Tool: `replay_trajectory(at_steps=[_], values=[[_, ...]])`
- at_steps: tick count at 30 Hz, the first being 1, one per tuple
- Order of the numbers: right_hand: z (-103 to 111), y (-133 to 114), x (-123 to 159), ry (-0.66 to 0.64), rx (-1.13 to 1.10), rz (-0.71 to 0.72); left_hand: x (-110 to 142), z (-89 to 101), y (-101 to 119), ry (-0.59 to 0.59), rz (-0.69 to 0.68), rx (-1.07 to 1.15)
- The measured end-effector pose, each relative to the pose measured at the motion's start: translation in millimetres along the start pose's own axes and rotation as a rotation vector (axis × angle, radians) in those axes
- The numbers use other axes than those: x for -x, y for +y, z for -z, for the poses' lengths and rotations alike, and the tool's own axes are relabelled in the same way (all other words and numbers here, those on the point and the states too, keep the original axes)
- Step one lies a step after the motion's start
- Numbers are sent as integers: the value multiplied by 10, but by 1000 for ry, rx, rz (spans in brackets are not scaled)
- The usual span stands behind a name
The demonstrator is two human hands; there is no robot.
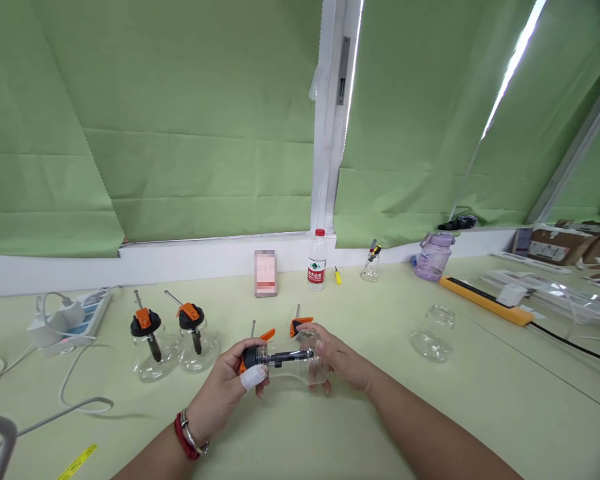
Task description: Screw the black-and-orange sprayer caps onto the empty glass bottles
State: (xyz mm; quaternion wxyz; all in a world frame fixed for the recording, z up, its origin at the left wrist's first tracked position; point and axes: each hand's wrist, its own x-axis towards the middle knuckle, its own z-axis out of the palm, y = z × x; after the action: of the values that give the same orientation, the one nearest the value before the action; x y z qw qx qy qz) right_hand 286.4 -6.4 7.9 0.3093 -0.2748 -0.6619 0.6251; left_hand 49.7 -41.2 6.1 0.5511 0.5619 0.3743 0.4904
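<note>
Both hands grip a clear glass bottle held on its side above the table. A black tube runs inside it, and its black-and-orange lid points left. My left hand, with white wrap on the thumb, is closed around the lid end. My right hand curls around the wide base. Just behind sits a loose black-and-orange lid with a metal stem. Another orange lever and stem show behind my left hand; I cannot tell what they belong to.
Two lidded glass bottles stand left, and an open glass bottle right. Along the back are a phone, water bottle, yellow screwdriver, jar of tools and purple jug. Left lies a power strip with cables.
</note>
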Motion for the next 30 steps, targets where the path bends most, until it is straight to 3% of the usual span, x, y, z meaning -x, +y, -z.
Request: replay_trajectory(at_steps=[4,10,18,23,30], values=[[14,-48,24,-1,31,-6,-13,-6,-7,20,9,24],[69,-58,41,-30,-1,121,-40,13,19,60,38,95],[72,-6,-6,-33,-48,-16,-22,27,30,37,-6,-18],[89,150,-58,48,-34,-86,-18,28,10,12,-9,-57],[68,26,-12,5,-58,20,-61,42,-21,82,6,34]])
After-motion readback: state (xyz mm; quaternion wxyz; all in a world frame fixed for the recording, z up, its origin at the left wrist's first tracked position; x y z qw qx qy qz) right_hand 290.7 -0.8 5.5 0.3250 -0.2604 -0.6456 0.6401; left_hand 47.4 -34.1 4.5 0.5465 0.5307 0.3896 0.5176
